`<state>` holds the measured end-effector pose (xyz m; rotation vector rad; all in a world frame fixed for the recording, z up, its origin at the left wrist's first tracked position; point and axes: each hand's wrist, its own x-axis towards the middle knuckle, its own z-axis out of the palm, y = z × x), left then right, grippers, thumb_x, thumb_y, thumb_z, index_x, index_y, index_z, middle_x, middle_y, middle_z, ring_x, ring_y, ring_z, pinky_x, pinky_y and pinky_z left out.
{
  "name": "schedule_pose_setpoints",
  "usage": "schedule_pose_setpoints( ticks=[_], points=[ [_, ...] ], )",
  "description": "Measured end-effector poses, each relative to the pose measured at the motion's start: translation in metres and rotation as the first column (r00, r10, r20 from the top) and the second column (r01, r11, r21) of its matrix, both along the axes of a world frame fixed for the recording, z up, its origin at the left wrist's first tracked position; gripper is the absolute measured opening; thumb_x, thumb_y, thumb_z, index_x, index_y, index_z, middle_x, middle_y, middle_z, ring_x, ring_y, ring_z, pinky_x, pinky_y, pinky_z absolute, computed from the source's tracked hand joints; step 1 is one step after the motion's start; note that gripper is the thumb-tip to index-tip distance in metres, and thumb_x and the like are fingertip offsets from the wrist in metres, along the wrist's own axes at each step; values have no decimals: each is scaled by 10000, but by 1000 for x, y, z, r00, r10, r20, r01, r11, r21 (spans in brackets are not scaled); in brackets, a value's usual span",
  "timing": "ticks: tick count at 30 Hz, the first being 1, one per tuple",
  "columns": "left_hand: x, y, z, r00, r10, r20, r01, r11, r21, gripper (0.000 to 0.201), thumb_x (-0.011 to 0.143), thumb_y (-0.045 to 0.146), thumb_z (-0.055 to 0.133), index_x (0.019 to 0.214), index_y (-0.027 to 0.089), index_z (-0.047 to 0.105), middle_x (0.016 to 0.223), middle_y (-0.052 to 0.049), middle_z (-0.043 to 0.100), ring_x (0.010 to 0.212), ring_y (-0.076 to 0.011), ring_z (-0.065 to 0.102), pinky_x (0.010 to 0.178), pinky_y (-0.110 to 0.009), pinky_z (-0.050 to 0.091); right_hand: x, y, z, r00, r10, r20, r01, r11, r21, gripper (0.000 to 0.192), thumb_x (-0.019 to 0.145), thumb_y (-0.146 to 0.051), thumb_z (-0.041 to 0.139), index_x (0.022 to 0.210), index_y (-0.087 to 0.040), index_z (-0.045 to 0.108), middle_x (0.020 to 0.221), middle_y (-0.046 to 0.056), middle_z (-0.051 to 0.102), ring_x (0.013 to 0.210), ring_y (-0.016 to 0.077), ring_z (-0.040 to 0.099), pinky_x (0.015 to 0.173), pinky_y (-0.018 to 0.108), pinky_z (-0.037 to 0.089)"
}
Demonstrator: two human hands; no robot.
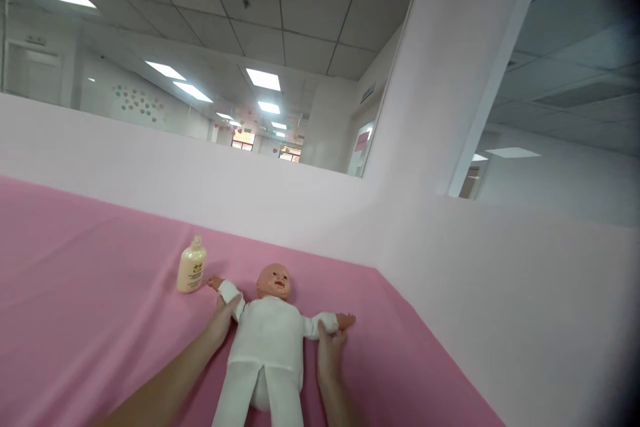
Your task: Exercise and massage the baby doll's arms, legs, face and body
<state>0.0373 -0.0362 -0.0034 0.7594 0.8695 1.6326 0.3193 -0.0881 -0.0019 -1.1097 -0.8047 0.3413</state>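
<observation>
Here, far left: a broad pink cloth covers the work surface, running from the left edge toward the lower right, with faint creases in it. Behind it a low pale pink partition runs across the view.

Next in: a small cream lotion bottle stands upright on the cloth, with a rounded cap and a small printed mark on its front. It sits just beside the doll's outstretched hand, near but apparently not touching it.

Left hand: forearm comes in from the lower left. The hand lies on the sleeve of the doll's arm on that side, near the shoulder. Fingers are bunched against the white fabric; whether they are pinching the sleeve or only pressing on it cannot be told at this size.

Centre: the doll lies on its back on the cloth, head toward the partition, legs toward the camera, both arms spread out sideways. It wears a white top and white trousers; head and hands are bare plastic.

Right hand: forearm rises from the bottom edge. The fingers close narrowly around the doll's other arm at the cuff, with the doll's small hand sticking out past them.

Right: a tall pale pink wall panel meets the cloth at a slant. Above are ceiling tiles and lit light panels.
</observation>
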Motion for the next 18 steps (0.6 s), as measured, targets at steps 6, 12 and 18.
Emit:
schedule_pose_setpoints(
  ticks=[6,12,18],
  points=[
    [1,9,-16,928,-19,-373,63,992,107,675,712,494,759,1310,230,590,1327,-134,688,1303,-358,625,1101,-469,512,0,0,-11,969,138,206,-97,976,-195,1083,801,-602,583,1647,-115,114,1665,243,323,1516,354,423,1168,492,449],
    [1,-1,-2,790,-55,-611,240,944,225,552,633,229,608,1158,235,780,1319,-78,735,1365,-347,582,1262,-500,326,-4,-6,-15,916,239,321,-168,958,-233,736,823,-465,554,1513,-208,553,1548,124,555,1470,328,493,1220,512,393],
    [6,-1,-6,733,-17,-680,229,948,223,654,588,171,568,1208,223,769,1353,-92,713,1364,-325,579,1265,-475,323,-8,-9,-7,856,338,392,-261,936,-237,536,693,-326,532,1131,-237,829,1321,122,723,1286,333,654,1198,537,422]
  ],
)
